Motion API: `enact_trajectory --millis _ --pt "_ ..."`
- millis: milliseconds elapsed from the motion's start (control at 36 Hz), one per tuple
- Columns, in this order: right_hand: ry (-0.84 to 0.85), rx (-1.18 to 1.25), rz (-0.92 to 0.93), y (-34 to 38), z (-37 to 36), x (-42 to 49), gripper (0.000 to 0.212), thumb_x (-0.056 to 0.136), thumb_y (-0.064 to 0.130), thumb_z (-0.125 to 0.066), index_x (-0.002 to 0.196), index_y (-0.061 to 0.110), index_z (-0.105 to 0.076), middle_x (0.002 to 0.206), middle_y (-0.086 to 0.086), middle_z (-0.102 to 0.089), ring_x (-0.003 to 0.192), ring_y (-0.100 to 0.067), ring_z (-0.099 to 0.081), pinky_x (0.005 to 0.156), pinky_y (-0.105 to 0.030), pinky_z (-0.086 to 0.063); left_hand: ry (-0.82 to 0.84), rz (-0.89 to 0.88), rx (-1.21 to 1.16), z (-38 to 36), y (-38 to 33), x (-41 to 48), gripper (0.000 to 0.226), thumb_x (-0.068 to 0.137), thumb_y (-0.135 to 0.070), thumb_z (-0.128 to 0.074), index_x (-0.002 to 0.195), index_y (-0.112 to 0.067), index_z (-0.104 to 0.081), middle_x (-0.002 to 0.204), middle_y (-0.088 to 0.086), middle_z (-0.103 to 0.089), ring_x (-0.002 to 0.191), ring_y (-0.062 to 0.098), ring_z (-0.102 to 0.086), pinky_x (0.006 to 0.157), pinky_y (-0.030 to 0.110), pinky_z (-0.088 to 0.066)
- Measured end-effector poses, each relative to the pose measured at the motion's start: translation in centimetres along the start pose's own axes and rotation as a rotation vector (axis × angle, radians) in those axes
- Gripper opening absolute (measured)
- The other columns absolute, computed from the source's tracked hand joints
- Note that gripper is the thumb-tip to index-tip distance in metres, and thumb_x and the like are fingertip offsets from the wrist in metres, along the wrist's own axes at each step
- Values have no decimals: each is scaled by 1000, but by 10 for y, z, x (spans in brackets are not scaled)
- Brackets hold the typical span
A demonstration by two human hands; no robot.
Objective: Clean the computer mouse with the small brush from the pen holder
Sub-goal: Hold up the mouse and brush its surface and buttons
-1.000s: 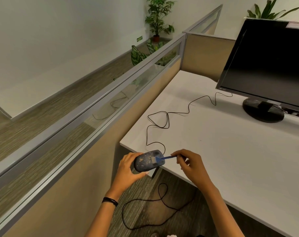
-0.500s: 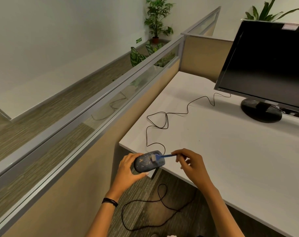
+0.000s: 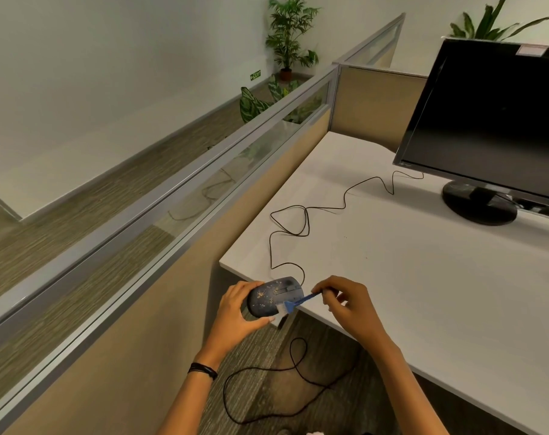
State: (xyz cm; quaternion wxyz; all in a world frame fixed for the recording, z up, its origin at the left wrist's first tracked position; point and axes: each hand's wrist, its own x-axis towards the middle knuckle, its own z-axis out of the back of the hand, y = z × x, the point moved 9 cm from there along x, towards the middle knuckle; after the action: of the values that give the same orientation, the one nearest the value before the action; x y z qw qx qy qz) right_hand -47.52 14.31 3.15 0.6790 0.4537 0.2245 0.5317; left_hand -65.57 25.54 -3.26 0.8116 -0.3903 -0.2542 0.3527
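A dark computer mouse (image 3: 271, 295) speckled with yellowish crumbs is held just off the near left corner of the white desk (image 3: 408, 271). My left hand (image 3: 238, 312) grips it from the left and underneath. My right hand (image 3: 345, 304) pinches the handle of a small blue brush (image 3: 298, 302). Its white bristles touch the mouse's near right edge. The mouse's black cable (image 3: 301, 221) loops across the desk toward the monitor. No pen holder is in view.
A black monitor (image 3: 492, 120) on a round stand (image 3: 478, 205) sits at the back right of the desk. A glass-topped partition (image 3: 185, 196) runs along the desk's left side. Another black cable (image 3: 266, 384) loops over the carpet below my hands. Potted plants stand beyond the partition.
The brush head has slid from the mouse's top right down to its near right edge. My left hand keeps the mouse in the same place.
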Motion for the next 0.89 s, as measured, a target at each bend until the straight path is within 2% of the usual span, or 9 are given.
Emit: enact_trajectory --millis 111,250,389,472,583,722,833,889 --pt "-7 8 13 3 0 -1 30 90 10 -51 95 37 -63 82 26 -62 79 -5 -61 62 -17 -53 -3 -1 -4 0 -1 -1 63 66 -34 -82 117 -39 -46 113 -18 -50 110 1 -42 99 30 -37" --pt "28 -28 -12 0 -2 -2 38 89 8 -50 80 44 -61 77 25 -63 74 -4 -59 63 -16 -50 9 14 5 -2 1 -3 64 65 -35 -82 120 -32 -49 114 -7 -52 110 9 -44 100 34 -38" --pt "-6 -7 10 5 1 -3 36 91 10 -50 90 44 -60 81 26 -62 78 -4 -60 62 -18 -52 5 7 5 -1 3 -3 64 65 -38 -82 119 -37 -48 112 -11 -52 109 3 -43 98 30 -38" --pt "26 -33 -2 2 -1 -5 37 90 10 -51 88 46 -60 79 24 -63 76 -3 -60 63 -15 -50 0 1 6 0 2 -4 64 65 -39 -82 118 -39 -47 113 -11 -51 109 4 -43 97 30 -38" --pt "39 -25 -28 -3 -3 -6 36 89 8 -50 82 41 -63 78 21 -65 74 -5 -60 63 -18 -52 -4 -9 2 0 0 -5 64 65 -38 -82 118 -39 -47 112 -12 -51 109 4 -43 98 32 -37" --pt "-25 7 -33 -3 2 -5 27 91 11 -51 93 35 -64 81 22 -63 77 -4 -61 63 -21 -54 1 0 -3 -1 2 -7 64 65 -34 -83 120 -34 -49 112 -15 -51 110 3 -43 99 35 -40" --pt "23 -4 -58 -5 -1 -6 39 89 7 -50 80 43 -62 75 22 -64 74 -2 -60 62 -13 -50 1 7 1 -1 3 -8 64 65 -36 -83 120 -34 -49 113 -9 -52 110 7 -43 100 35 -38" --pt "11 9 -63 -5 0 -5 40 88 6 -50 78 43 -63 75 23 -64 74 -3 -60 61 -14 -51 3 11 1 -1 3 -9 65 65 -35 -82 120 -32 -50 112 -10 -51 110 6 -43 100 36 -38"
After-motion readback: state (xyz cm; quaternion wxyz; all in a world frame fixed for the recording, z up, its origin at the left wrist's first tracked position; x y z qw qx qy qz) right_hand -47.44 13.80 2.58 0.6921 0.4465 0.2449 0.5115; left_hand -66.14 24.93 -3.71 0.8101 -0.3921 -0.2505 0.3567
